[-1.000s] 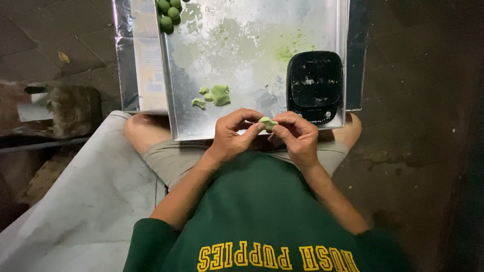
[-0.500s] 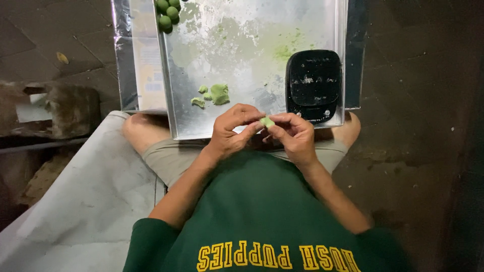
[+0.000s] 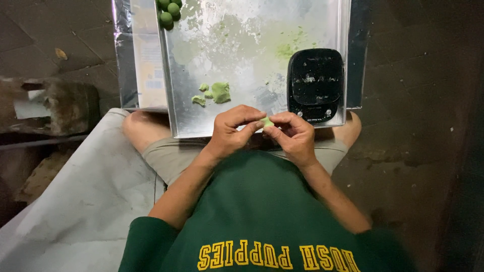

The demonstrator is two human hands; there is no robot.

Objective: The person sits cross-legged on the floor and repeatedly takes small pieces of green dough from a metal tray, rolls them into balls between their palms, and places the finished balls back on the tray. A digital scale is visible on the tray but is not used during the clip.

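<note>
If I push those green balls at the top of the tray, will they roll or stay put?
The green balls look round, so they would likely roll on the smooth metal tray. They probably dent easily: the same green stuff lies as torn lumps. The powdery film on the tray may slow them slightly.

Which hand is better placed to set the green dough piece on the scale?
Right, probably. The right hand sits just below the black scale; the left hand is farther over. Both pinch the dough piece.
</note>
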